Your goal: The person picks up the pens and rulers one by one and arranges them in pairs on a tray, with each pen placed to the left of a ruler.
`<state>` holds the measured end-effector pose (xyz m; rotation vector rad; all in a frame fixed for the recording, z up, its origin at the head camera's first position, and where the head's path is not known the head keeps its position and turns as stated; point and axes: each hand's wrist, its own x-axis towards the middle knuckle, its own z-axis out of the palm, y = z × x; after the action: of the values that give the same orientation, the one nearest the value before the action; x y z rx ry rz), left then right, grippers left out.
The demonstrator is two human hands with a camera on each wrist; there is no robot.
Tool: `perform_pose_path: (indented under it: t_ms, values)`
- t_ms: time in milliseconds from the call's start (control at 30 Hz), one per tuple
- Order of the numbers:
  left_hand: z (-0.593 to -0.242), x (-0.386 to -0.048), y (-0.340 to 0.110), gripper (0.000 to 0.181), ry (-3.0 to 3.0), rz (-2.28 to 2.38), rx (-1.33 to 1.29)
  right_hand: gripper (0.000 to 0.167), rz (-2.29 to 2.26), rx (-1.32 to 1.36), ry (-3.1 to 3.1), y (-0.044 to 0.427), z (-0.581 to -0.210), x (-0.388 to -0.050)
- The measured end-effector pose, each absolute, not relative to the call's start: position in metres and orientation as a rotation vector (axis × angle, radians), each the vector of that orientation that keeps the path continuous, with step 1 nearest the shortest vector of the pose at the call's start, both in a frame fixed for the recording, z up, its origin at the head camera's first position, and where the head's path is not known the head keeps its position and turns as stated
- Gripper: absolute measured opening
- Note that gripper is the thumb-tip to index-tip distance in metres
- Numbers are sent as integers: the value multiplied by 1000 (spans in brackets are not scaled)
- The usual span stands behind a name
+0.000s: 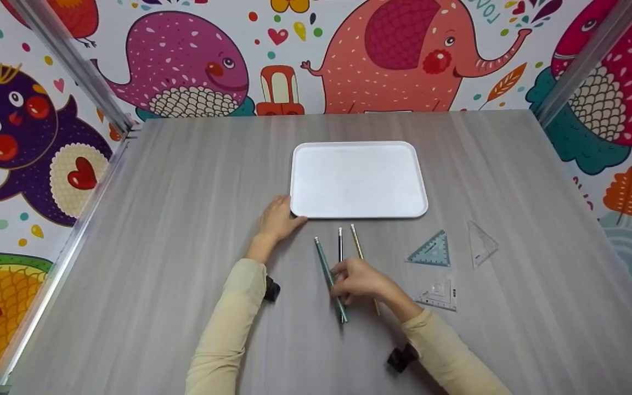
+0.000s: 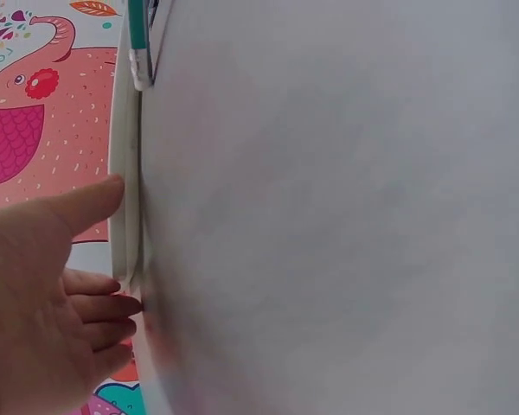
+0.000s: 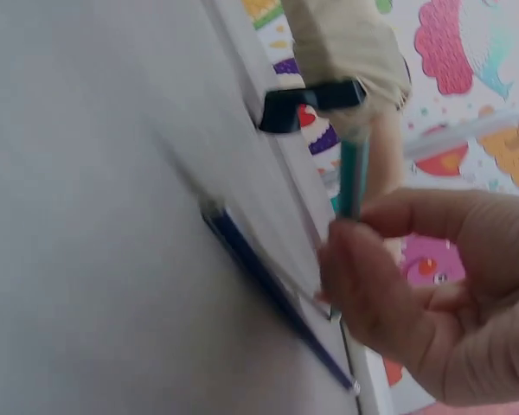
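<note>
My right hand (image 1: 362,280) pinches a green pencil (image 1: 323,262) between thumb and fingers, tilted over the table. Its teal shaft (image 3: 353,177) rises from the fingertips in the right wrist view. Beside it lie a dark pencil (image 1: 340,244) and a gold-toned pencil (image 1: 356,241), both partly covered by this hand. At the near left corner of a white tray (image 1: 360,181) is my left hand (image 1: 278,222). Its thumb touches the tray's rim (image 2: 125,156) in the left wrist view, and the other fingers extend around the corner without curling.
Right of the pencils lie a blue-grey set square (image 1: 434,251), a clear set square (image 1: 482,246) and another clear triangle (image 1: 442,296). The grey table (image 1: 201,181) meets printed walls at the back and sides, with metal posts (image 1: 74,63) at its far corners.
</note>
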<state>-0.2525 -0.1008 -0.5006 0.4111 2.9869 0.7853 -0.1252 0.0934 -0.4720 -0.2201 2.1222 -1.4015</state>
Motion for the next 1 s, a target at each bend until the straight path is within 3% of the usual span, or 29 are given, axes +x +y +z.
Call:
perform_pose_path:
  t_ms: [267,1000]
  values:
    - [-500,-251,-102,62,2979,766,393,35,-1570,-180,1839,105,-468,-138]
    - [-502,-253,-101,56,3018,773,410,24,-1576,-136,1940,100,-455,-173]
